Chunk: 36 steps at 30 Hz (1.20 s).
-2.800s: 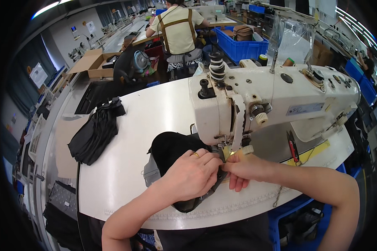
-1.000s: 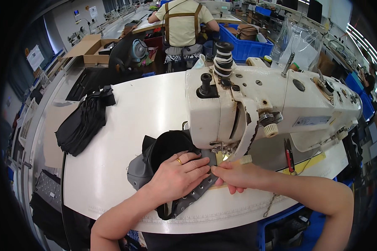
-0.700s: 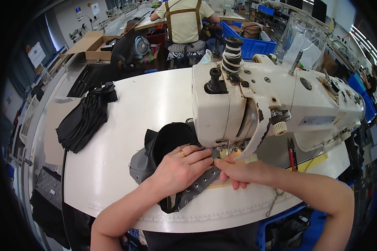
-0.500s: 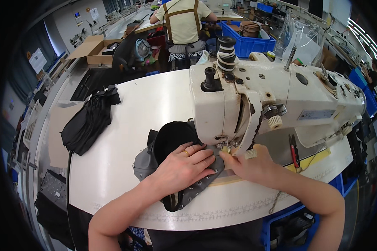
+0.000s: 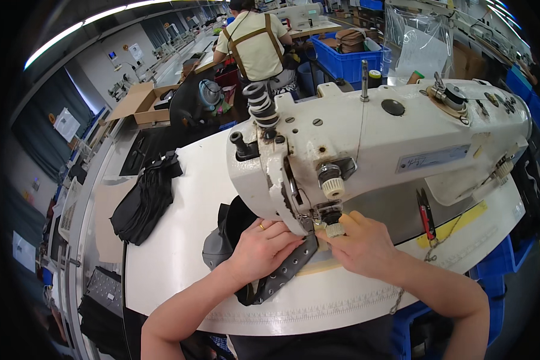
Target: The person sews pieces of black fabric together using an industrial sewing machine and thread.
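Note:
My left hand [image 5: 261,249] rests on a black and grey fabric piece with a strip of metal eyelets [image 5: 282,276], fingers curled over it beside the needle area. My right hand [image 5: 366,246] is curled at the right of the presser foot, its fingertips partly behind a knurled knob; what it holds is hidden. The white sewing machine [image 5: 432,126] stands over both hands, with worn paint on its front. Red-handled scissors [image 5: 425,216] lie right of my right hand, near a yellow strip [image 5: 468,213] and a chain.
A pile of black fabric [image 5: 144,204] lies on the white table [image 5: 201,168] at left, beside beige board [image 5: 111,204]. Blue crates sit below the table's right side. Behind are another person [image 5: 252,48] seated at a bench, a cardboard box [image 5: 144,108] and a blue crate [image 5: 345,60].
My right hand has moved up beside the presser foot and its lower fingers have gone out of sight. My left hand stays on the fabric. The whole view has shifted and tilted.

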Available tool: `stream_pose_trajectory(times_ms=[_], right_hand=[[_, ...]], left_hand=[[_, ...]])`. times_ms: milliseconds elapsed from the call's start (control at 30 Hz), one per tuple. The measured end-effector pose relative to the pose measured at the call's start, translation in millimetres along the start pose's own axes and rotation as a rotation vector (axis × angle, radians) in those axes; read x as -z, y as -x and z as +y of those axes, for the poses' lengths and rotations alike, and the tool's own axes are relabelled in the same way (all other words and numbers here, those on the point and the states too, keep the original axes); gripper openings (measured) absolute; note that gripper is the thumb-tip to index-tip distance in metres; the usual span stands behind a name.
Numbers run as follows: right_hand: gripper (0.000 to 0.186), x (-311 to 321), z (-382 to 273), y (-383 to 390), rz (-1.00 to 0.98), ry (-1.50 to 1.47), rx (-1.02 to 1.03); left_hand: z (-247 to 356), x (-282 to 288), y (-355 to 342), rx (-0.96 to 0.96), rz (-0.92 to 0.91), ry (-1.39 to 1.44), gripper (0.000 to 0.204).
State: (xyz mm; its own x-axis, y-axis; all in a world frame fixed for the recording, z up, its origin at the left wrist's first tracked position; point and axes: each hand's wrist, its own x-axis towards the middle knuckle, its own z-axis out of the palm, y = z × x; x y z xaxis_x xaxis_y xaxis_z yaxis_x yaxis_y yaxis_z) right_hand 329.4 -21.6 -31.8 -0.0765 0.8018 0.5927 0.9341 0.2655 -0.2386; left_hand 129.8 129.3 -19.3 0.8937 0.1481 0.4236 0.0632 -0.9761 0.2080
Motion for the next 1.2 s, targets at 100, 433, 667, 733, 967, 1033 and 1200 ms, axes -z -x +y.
stream_pose_trajectory(times_ms=[100, 433, 667, 733, 967, 1033, 1200], right_hand=[[0.016, -3, 1, 1, 0.001, 0.088, 0.057], [0.018, -4, 0, 2, 0.005, 0.200, 0.129], [0.017, -2, 0, 2, -0.008, 0.169, 0.154], [0.018, -2, 0, 2, -0.016, 0.163, 0.135], [0.022, 1, -3, 0, -0.054, 0.102, 0.059], [0.023, 2, -4, -1, -0.078, 0.095, 0.057], [0.025, 0, -4, -1, -0.113, 0.085, 0.046]], left_hand=[[-6, 3, 0, -0.021, -0.002, 0.039, 0.015], [0, 1, 2, 0.029, 0.027, 0.058, 0.017], [-1, -2, -1, -0.022, 0.071, 0.110, 0.021], [0, -1, -1, -0.015, 0.068, 0.108, 0.021], [-4, -2, 1, -0.030, 0.044, 0.075, 0.019], [-3, -1, 0, -0.036, 0.050, 0.070, 0.019], [0, 1, -4, -0.025, 0.019, 0.007, 0.021]])
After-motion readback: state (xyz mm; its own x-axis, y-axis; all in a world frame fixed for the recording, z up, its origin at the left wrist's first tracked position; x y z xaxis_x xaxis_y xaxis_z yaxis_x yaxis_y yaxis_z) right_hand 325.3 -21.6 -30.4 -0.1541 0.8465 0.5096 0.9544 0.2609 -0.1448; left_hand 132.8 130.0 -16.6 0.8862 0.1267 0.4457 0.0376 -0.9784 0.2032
